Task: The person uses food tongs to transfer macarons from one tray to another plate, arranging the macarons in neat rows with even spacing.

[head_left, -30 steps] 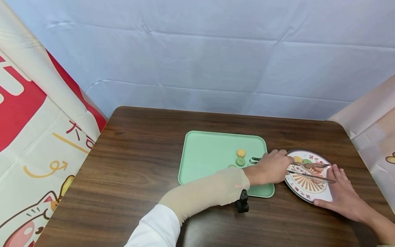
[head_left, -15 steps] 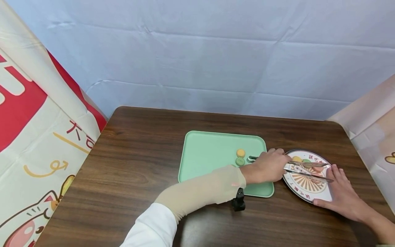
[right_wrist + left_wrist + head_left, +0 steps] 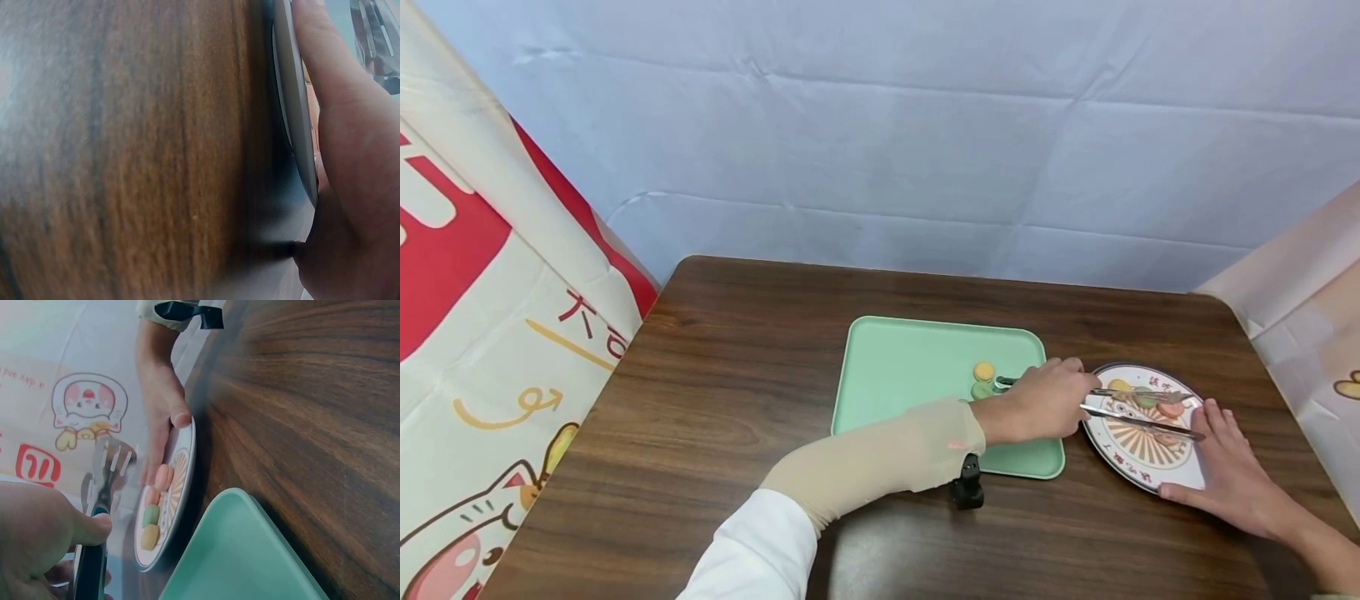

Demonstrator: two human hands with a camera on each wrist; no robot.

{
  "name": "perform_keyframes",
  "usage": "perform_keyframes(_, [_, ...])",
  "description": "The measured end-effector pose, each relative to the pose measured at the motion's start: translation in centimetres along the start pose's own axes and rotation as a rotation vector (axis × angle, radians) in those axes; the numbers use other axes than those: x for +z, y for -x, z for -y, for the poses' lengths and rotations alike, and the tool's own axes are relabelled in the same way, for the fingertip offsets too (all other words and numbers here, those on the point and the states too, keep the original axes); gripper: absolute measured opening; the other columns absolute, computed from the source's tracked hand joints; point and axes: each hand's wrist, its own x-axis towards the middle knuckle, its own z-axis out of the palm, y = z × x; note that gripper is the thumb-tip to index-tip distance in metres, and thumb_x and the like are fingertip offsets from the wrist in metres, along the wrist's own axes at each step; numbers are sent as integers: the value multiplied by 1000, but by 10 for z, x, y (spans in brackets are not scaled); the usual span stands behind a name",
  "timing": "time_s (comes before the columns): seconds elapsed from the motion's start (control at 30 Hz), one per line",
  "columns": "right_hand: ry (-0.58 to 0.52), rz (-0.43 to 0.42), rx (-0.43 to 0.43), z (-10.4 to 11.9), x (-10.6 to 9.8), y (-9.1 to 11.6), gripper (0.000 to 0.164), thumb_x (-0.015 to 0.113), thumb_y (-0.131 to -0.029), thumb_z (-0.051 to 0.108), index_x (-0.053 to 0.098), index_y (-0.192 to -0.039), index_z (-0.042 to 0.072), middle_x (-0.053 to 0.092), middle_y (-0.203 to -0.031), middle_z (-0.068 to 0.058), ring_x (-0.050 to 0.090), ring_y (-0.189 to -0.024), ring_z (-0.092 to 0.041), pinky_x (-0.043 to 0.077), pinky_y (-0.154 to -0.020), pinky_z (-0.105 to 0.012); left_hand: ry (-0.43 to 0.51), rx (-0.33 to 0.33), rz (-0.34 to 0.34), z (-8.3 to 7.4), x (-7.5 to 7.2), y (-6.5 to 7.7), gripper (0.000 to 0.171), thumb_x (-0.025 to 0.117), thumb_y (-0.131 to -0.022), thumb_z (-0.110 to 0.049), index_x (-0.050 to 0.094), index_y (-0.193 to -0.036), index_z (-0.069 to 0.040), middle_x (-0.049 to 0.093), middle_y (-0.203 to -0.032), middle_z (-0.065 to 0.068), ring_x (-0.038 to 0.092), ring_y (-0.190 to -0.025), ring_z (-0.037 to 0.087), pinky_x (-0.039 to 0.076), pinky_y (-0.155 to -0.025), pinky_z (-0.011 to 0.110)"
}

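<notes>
My left hand (image 3: 1047, 402) grips metal tongs (image 3: 1144, 422), whose two arms spread over the plate (image 3: 1180, 475), with nothing between their tips in the left wrist view. Fingers straight, my right hand (image 3: 1232, 479) rests along the plate's right rim, its thumb at the near edge. On the plate a yellow macaron (image 3: 149, 537), a green macaron (image 3: 150, 515) and two pink macarons (image 3: 164, 477) lie in a row. The green tray (image 3: 895, 358) left of the plate holds a yellow macaron (image 3: 984, 372) and a green macaron (image 3: 981, 390); my left forearm covers its near part.
A brown wooden table (image 3: 737, 375) carries both tray and plate. Behind it hangs a pale cloth backdrop (image 3: 887, 150), and a printed cloth (image 3: 460, 400) with a cartoon cat hangs at the left.
My left hand has drawn back slightly to the left with the tongs, whose tips have moved away from the plate's right rim. My right hand has barely moved.
</notes>
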Motion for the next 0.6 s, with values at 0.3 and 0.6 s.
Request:
perform_keyframes(0.3, [-14, -16, 0, 1, 1, 1, 132, 83, -80, 46, -4, -148, -25, -10, -153, -49, -28, -148, -37, -24, -116, -32, 24, -6, -20, 4, -4, 11, 41, 66, -100, -35, 61, -140, -33, 55, -117, -13, 48, -96, 3, 46, -66, 20])
perform_keyframes(0.6, [-34, -29, 1, 2, 0, 1, 130, 83, -80, 45, -1, -149, -26, -11, -154, -48, -26, -149, -39, -23, -116, -31, 30, -4, -45, 12, -9, 24, 42, 67, -100, -35, 61, -141, -32, 55, -111, -12, 47, -92, 3, 45, -65, 19])
